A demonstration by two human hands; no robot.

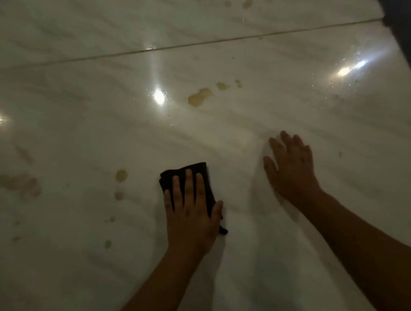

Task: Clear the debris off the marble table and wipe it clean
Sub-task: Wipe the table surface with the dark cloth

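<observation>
The white marble table (222, 135) fills the view, glossy and wet in places. My left hand (191, 209) presses flat on a folded black cloth (200, 172) near the middle, fingers straight, thumb over the cloth's right edge. To the right, my right hand (290, 167) rests flat on the bare marble with fingers spread. Brownish stains mark the surface: a larger patch (199, 96) beyond the cloth, a round spot (121, 175) just left of the cloth, and a smeared patch (18, 183) at the far left.
A seam line (193, 44) crosses the marble at the back. More brown spots (248, 2) lie beyond it. Water droplets (335, 85) glisten at the right near light reflections. The table's right edge (392, 35) meets a dark area at the top right.
</observation>
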